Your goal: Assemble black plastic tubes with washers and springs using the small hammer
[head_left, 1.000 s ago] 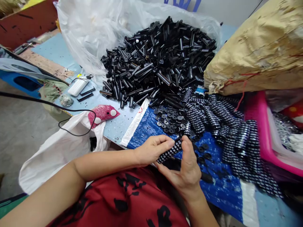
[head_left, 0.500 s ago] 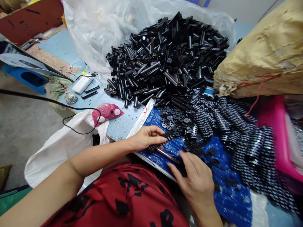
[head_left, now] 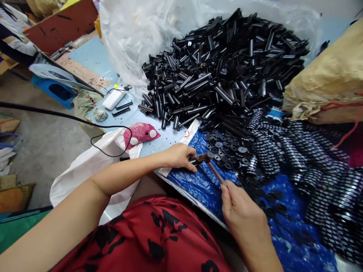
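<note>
My right hand [head_left: 241, 211] is closed round the grip end of a hammer [head_left: 217, 172] with a shiny metal shaft. The hammer's dark head lies over the blue plastic sheet [head_left: 195, 185], right at my left fingertips. Between the thumb and fingers of my left hand [head_left: 181, 156] is a black tube [head_left: 194, 162], mostly hidden by the fingers and the hammer head. Just beyond the hammer, small black discs [head_left: 227, 147] with centre holes lie scattered on the sheet. Black perforated cylinders [head_left: 265, 155] are heaped to their right.
A big pile of black plastic pieces [head_left: 221, 71] rests on a clear plastic bag [head_left: 127, 37]. A tan wrapped bundle [head_left: 326, 75] stands at the right. On the left are a white power bank [head_left: 114, 99], a pink pouch [head_left: 138, 135] and a hanging black cable [head_left: 51, 113].
My right hand has picked up the hammer from the table's front edge and brought its head to my left hand. The view has swung left.
</note>
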Demonstrator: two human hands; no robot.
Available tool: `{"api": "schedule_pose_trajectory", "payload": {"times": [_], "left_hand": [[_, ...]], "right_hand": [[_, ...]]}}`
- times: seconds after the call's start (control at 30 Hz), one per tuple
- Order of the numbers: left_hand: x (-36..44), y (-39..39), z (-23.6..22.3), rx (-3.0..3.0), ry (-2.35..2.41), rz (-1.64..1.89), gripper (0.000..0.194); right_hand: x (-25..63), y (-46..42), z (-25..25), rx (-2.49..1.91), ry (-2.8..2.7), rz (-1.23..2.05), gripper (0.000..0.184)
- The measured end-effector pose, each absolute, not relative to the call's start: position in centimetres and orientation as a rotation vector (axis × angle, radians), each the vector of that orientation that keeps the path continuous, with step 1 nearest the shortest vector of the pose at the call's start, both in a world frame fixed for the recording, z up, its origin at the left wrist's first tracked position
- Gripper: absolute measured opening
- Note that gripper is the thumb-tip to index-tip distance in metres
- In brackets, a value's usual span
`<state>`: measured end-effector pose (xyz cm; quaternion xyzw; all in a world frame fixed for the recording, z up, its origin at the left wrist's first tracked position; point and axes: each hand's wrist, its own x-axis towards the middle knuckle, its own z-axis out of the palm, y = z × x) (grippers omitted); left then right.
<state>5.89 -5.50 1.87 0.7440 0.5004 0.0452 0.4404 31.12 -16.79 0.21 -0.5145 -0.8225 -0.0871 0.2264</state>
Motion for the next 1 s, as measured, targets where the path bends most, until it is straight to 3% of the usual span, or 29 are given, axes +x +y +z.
{"api": "schedule_pose_trajectory", "payload": {"times": [0.33,0.5,0.67,0.77,0.9,1.0], "left_hand": [[6.7,-3.7,1.2,2.031,1.146,-0.059,0.041],[6.9,-4.4,1.8,2.095,1.184,-0.016,0.030],[-1.5,-6.3,6.8,1.905,0.922,-0.129,0.020],[-6.9,-7.2,9.8,1.739,1.088,-0.283,0.025],[-6.3,-5.5,9.6,1.802,1.248,0.054,0.031],[-2.7,-2.0,6.8,1.919,1.744,0.399,0.035]], "right_hand": [[28.7,-18.0,0.2,-1.084,-2.370,-0.041,0.029],[29.7,-18.1,-0.9,-0.995,-2.411,0.082,0.031],[33.2,-18.1,-0.7,-1.201,-2.291,-0.048,0.026],[33.7,-17.7,-1.0,-1.216,-2.294,-0.142,0.026],[32.2,-16.9,-1.5,-1.194,-2.272,-0.086,0.033],[31.8,-16.7,-1.3,-1.237,-2.255,-0.036,0.032]]}}
